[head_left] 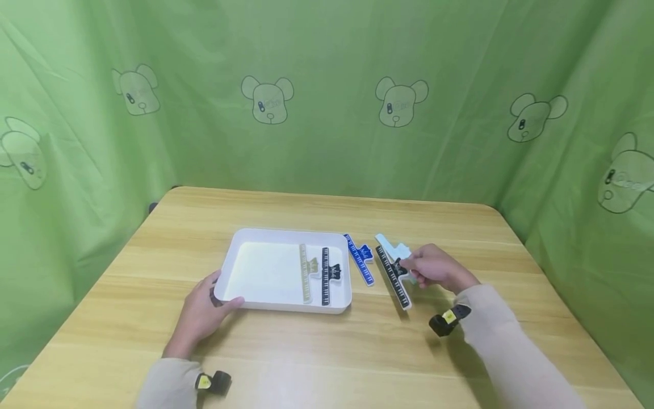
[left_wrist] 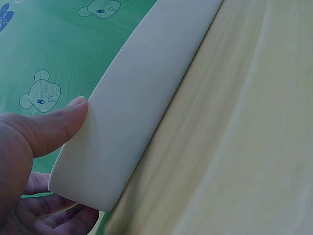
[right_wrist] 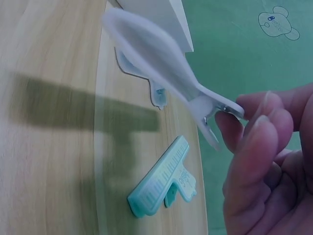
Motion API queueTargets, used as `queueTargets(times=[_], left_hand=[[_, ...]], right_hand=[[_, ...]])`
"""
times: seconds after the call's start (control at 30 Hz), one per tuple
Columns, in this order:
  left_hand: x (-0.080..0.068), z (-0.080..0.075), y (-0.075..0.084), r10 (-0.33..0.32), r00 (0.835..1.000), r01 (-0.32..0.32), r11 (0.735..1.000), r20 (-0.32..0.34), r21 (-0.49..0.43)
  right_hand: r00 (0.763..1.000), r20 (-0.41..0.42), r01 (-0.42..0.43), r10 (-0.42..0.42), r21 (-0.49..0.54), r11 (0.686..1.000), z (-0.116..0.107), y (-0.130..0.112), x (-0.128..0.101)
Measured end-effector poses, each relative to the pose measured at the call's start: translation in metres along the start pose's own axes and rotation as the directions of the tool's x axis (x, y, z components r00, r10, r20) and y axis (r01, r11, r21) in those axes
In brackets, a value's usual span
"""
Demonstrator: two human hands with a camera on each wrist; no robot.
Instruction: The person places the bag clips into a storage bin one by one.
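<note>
My left hand (head_left: 200,311) grips the near left corner of a white tray (head_left: 265,270). In the left wrist view its thumb presses the tray wall (left_wrist: 117,107), with the fingers curled around the corner. My right hand (head_left: 436,267) pinches a black piano-key clip (head_left: 392,277) by its handle, right of the tray. The right wrist view shows this clip (right_wrist: 151,54) edge-on, raised above the table with its shadow below. A mint clip (right_wrist: 161,178) lies under that hand. Between tray and hand lies a blue clip (head_left: 360,261).
Inside the tray, at its right end, lie a beige clip (head_left: 305,278) and another black clip (head_left: 325,281) side by side. Beneath everything is a wooden table (head_left: 286,358). A green curtain (head_left: 332,153) with bear faces surrounds its back and sides.
</note>
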State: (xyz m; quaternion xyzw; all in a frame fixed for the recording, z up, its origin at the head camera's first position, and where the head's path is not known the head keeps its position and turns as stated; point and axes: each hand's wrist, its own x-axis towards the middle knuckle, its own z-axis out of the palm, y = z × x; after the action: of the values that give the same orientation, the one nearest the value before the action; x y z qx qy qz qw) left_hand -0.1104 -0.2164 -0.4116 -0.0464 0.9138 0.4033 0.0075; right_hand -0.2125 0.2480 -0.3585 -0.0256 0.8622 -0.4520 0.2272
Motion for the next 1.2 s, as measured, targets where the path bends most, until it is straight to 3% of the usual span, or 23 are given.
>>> queueTargets(times=[0.63, 1.2], left_hand=[[0.0, 0.002, -0.002, 0.015, 1.0, -0.015, 1.0, -0.007, -0.002], [-0.001, 0.002, -0.002, 0.001, 1.0, -0.001, 1.0, -0.004, -0.014]], right_hand=[[0.999, -0.037, 0.019, -0.02, -0.012, 1.0, 0.003, -0.009, -0.002], [1.0, -0.03, -0.006, 0.007, 0.037, 0.999, 0.007, -0.015, 0.003]])
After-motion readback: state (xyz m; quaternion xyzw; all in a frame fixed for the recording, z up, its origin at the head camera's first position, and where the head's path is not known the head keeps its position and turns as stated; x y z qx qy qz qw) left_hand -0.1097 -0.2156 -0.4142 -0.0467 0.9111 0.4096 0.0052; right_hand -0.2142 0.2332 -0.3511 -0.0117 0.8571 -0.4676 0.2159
